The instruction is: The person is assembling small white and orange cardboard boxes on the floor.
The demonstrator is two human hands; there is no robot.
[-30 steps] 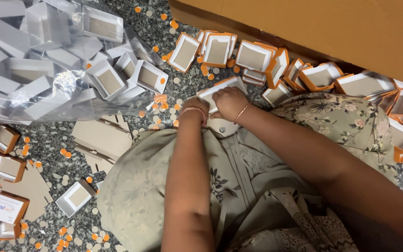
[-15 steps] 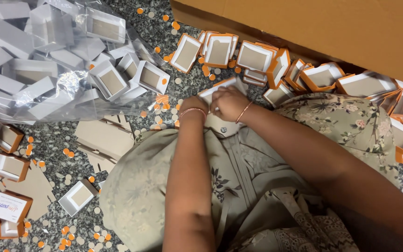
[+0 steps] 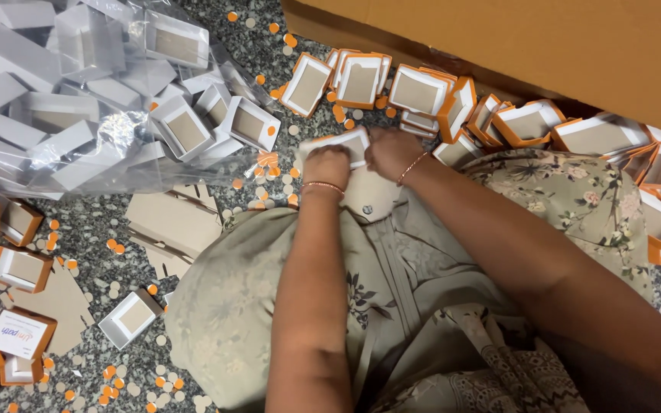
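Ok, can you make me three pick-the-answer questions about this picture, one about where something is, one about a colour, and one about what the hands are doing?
1. Where is the clear plastic bag of white trays?
A. upper left of the floor
B. on the person's lap
C. inside the big cardboard box

2. What colour are the small round dots scattered on the floor?
A. blue and green
B. orange and pale
C. black

3. What are the left hand and right hand doing?
A. resting flat on the floor
B. both gripping one small white box
C. each holding scissors

Answers: 1 A, the bag lies upper left. 2 B, the dots show orange and pale. 3 B, both hands meet on the box.
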